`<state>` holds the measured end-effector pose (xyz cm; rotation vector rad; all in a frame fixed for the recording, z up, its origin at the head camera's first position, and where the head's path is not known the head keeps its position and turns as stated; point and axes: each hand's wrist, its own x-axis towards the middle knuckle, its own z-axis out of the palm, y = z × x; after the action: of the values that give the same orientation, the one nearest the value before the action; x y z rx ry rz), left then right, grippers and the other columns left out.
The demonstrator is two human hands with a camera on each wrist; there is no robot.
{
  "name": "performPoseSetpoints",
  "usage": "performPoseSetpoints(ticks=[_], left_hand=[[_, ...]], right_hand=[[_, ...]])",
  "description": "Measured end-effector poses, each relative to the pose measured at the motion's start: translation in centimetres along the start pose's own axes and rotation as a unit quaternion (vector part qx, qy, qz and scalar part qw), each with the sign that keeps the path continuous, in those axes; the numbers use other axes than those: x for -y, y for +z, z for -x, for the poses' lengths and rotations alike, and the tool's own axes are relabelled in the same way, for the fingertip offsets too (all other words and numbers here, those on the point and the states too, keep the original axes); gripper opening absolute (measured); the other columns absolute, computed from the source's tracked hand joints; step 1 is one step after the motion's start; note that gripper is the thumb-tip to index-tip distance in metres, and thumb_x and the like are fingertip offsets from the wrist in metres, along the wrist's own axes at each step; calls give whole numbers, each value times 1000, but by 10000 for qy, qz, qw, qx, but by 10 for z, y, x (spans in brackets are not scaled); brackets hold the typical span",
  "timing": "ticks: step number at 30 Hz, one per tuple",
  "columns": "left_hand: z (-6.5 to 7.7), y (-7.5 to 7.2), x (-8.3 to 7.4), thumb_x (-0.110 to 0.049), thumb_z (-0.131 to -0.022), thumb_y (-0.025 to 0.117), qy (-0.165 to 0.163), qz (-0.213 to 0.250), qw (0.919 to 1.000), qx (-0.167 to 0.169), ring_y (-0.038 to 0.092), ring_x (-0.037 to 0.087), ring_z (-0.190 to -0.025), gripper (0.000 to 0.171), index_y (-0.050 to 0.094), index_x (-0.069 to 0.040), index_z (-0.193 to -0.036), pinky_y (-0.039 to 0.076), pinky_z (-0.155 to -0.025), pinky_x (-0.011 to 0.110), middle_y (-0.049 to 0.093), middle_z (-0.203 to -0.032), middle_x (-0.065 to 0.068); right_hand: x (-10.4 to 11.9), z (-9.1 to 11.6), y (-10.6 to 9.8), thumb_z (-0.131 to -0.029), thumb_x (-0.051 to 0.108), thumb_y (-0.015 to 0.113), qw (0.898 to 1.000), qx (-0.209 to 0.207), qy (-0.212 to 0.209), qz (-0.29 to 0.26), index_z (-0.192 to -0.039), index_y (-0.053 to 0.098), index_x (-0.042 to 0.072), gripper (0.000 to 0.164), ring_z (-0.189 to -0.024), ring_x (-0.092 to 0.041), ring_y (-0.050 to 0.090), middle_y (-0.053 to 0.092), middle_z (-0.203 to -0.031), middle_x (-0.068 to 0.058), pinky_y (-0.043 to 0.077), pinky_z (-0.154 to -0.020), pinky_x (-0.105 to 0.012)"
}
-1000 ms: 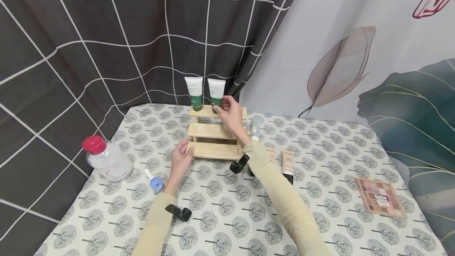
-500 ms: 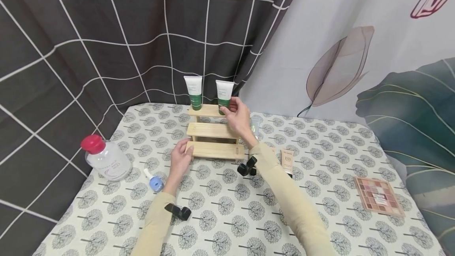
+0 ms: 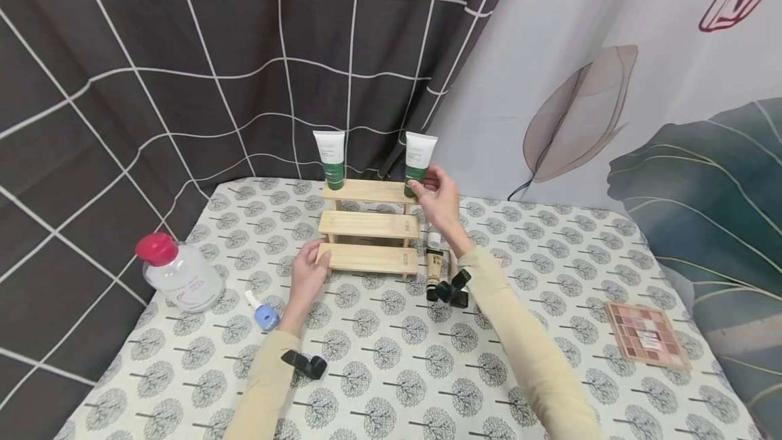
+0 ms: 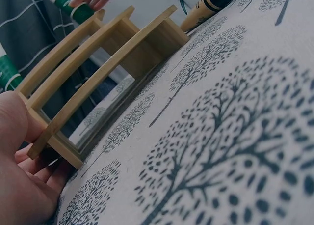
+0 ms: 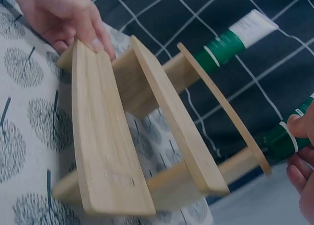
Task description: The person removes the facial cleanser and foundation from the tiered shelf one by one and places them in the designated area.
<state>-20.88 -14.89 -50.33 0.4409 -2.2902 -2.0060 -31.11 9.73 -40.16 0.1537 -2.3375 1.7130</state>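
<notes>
A three-tier wooden display rack (image 3: 366,258) stands on the patterned cloth. My left hand (image 3: 307,273) grips the left end of its lowest shelf; in the left wrist view the thumb lies over the board and the fingers (image 4: 46,176) reach below it. At the right end of the top shelf, my right hand (image 3: 441,199) pinches the green lower part of a white-and-green squeeze tube (image 3: 420,149), which stands cap down. Whether its cap touches the shelf, I cannot tell. A matching squeeze tube (image 3: 330,149) stands upright at the shelf's left end.
Right of the rack lies a gold tube with a black cap (image 3: 434,270), beside other tubes partly hidden by the right arm. An eyeshadow palette (image 3: 649,335) lies far right. On the left are a clear bottle with a red top (image 3: 189,280) and a small blue bottle (image 3: 266,316).
My right hand has slid the squeeze tube rightward along the top shelf, from near the other tube to the right end. The left hand has kept its grip on the rack.
</notes>
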Motion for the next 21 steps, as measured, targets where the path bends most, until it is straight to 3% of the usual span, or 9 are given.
performPoseSetpoints(ticks=[3, 9, 12, 16, 18, 21], left_hand=[[1, 0, -1, -11, -102, 56, -28, 13, 10000, 8, 67, 28, -107, 43, 48, -6, -144, 54, -75, 15, 55, -148, 19], [1, 0, -1, -11, -102, 56, -19, 6, 10000, -1, 64, 12, -83, 42, 49, -6, -144, 53, -70, 16, 56, -147, 19], [2, 0, -2, -11, -102, 55, -29, -6, 10000, -12, 62, 9, -81, 43, 49, -6, -144, 53, -69, 15, 55, -148, 18], [2, 0, -2, -12, -103, 55, -27, -41, 10000, -18, 68, 23, -102, 43, 48, -5, -145, 54, -72, 13, 53, -150, 19], [1, 0, -2, -12, -103, 54, -4, -35, 10000, 5, 66, 30, -117, 44, 46, -5, -146, 58, -85, 20, 52, -151, 20], [0, 1, -1, -12, -103, 54, 1, -39, 10000, 9, 62, 34, -127, 45, 46, -5, -146, 57, -91, 20, 52, -151, 20]], right_hand=[[-4, -1, -10, -91, 10, 72, 10000, -70, 55, 28, -127, 59, -5, 41, -111, -35, 65, 66, -121, -23, 55, -103, -41], [-13, 0, -28, -92, 10, 71, 9997, -202, 24, 167, -127, 59, -5, 40, -111, -35, 64, 66, -121, -24, 54, -104, -42], [-17, 1, -36, -92, 11, 71, 9994, -225, 59, 238, -126, 59, -5, 40, -111, -36, 64, 66, -121, -24, 54, -104, -44], [-24, 4, -46, -93, 13, 71, 9987, -273, 321, 279, -127, 59, -4, 40, -111, -35, 64, 66, -121, -23, 55, -103, -44], [-28, 5, -50, -93, 14, 71, 9980, -305, 472, 284, -128, 58, -4, 41, -111, -35, 65, 66, -121, -24, 55, -102, -44], [-35, 7, -57, -94, 14, 70, 9964, -318, 700, 350, -128, 57, -6, 42, -109, -35, 64, 65, -121, -24, 56, -100, -43]])
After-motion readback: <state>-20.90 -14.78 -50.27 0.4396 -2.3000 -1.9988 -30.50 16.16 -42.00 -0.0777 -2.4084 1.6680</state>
